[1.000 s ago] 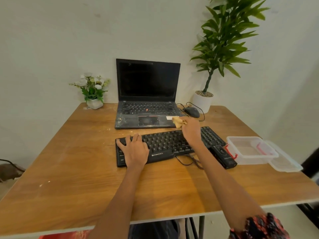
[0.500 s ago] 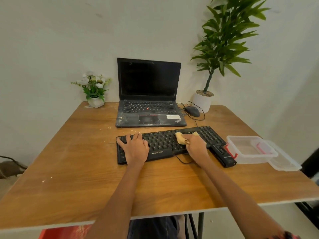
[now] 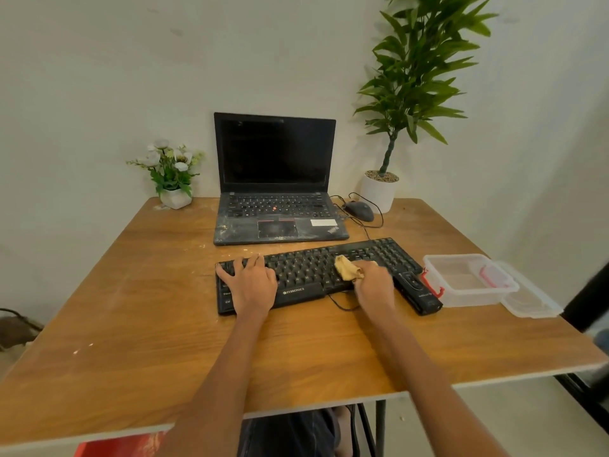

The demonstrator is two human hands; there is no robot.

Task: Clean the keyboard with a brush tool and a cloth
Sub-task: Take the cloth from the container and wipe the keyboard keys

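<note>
the black zebronics keyboard [image 3: 316, 275] lies on the wooden bench [image 3: 164, 324], just in front of the dusty black laptop [image 3: 276, 192]. the left hand [image 3: 252, 285] rests flat on the keyboard's left end, fingers spread and relaxed. the right hand [image 3: 374, 285] clutches a crumpled tan cloth [image 3: 346, 267] against the keys right of the keyboard's middle. a black oblong device [image 3: 418, 293] lies touching the keyboard's right end, and a clear plastic box with red clips [image 3: 468, 280] stands just right of that.
</note>
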